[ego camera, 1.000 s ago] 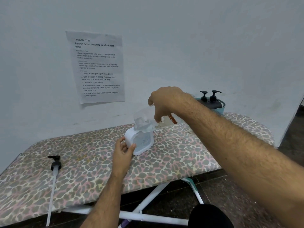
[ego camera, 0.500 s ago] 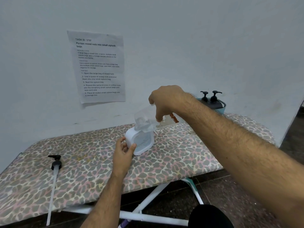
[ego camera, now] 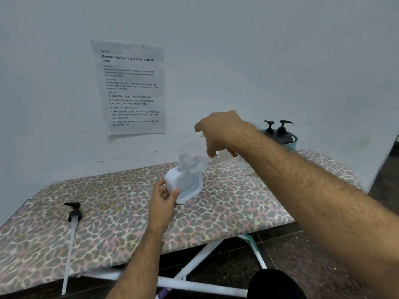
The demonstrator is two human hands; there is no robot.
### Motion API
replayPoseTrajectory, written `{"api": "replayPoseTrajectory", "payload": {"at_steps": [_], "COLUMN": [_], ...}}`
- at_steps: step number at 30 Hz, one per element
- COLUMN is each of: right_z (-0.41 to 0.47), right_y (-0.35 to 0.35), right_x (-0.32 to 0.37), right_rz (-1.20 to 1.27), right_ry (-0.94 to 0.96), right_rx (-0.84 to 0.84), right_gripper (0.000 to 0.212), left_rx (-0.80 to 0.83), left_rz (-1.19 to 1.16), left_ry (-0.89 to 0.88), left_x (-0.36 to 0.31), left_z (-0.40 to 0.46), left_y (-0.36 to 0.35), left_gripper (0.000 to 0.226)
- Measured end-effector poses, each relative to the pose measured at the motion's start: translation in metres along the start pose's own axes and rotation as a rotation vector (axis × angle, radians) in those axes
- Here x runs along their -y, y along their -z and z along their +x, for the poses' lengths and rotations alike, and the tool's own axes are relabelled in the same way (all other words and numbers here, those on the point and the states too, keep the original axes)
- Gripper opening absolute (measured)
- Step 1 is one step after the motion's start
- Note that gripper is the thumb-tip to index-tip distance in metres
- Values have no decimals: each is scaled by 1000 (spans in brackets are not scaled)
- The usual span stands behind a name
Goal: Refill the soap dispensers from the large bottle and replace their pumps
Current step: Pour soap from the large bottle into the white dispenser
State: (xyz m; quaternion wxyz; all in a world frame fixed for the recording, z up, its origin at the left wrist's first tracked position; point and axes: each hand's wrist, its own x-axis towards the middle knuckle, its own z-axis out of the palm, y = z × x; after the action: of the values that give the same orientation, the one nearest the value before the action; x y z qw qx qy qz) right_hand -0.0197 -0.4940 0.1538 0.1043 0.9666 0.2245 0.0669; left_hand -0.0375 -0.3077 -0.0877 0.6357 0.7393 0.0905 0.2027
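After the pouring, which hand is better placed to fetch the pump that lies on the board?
Probably the left hand: it holds the white dispenser nearer the pump; the right hand grips the tilted large bottle.

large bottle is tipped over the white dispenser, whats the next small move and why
Probably hold the pour steady. The right hand grips the clear large bottle tilted mouth-down over the top of the white dispenser, which the left hand steadies on the leopard-print board. The fill level is hard to read. The pump lies apart on the board, so it goes back only afterwards.
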Motion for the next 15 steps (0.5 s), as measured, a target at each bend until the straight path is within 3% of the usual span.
{"api": "replayPoseTrajectory", "payload": {"at_steps": [15], "right_z": [1], "right_y": [-1], "right_x": [2], "right_rz": [-58], "right_ry": [-8], "right_rx": [-29], "right_gripper": [57], "left_rx": [-7], "left_rz": [-6], "left_ry": [21], "left_x": [1], "left_z": [1], "left_y": [0], "left_gripper": [56]}}
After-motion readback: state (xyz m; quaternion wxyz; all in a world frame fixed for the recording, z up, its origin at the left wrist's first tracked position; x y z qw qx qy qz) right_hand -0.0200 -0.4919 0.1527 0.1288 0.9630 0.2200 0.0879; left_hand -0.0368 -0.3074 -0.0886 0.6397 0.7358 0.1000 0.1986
